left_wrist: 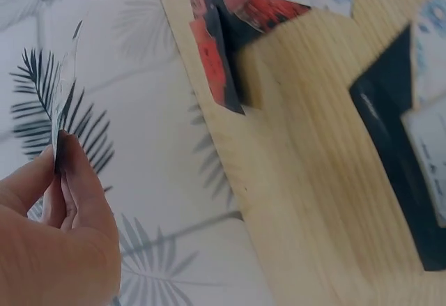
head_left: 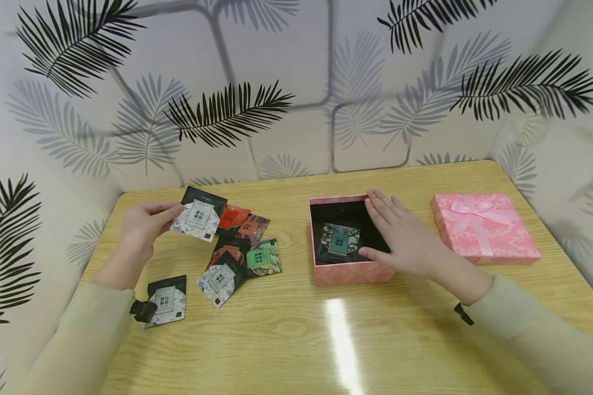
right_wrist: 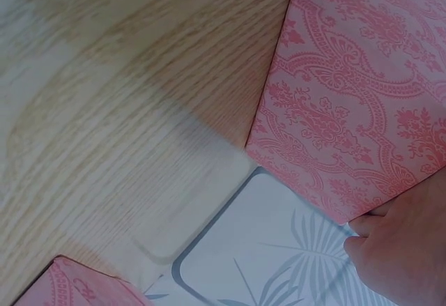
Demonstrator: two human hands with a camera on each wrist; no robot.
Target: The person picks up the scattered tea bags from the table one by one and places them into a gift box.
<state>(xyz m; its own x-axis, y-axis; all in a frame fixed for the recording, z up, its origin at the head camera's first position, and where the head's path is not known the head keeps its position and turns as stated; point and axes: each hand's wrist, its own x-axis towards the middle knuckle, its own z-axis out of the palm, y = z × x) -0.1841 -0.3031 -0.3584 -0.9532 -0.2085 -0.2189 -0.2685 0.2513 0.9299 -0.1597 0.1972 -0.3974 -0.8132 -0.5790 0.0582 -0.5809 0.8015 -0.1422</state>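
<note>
My left hand [head_left: 145, 225] pinches a dark sachet [head_left: 198, 214] with a white-and-blue floral lower part, raised above the table on the left. In the left wrist view the same sachet [left_wrist: 64, 104] shows edge-on between thumb and fingers. My right hand [head_left: 400, 236] rests on the right rim of an open pink box [head_left: 353, 273], its fingers straight along the edge. Inside the box's black interior lies a sachet with a green label [head_left: 339, 243]. The right wrist view shows the box's patterned outer side [right_wrist: 348, 90] with the hand beside it.
Several sachets lie in an overlapping pile left of the box, among them a red one [head_left: 233, 218] and a green one [head_left: 263, 257]. Another white-and-blue sachet [head_left: 166, 300] lies near the left wrist. The pink lid [head_left: 484, 227] with a bow sits at right. Leaf-patterned wall covering borders the table [head_left: 277, 340].
</note>
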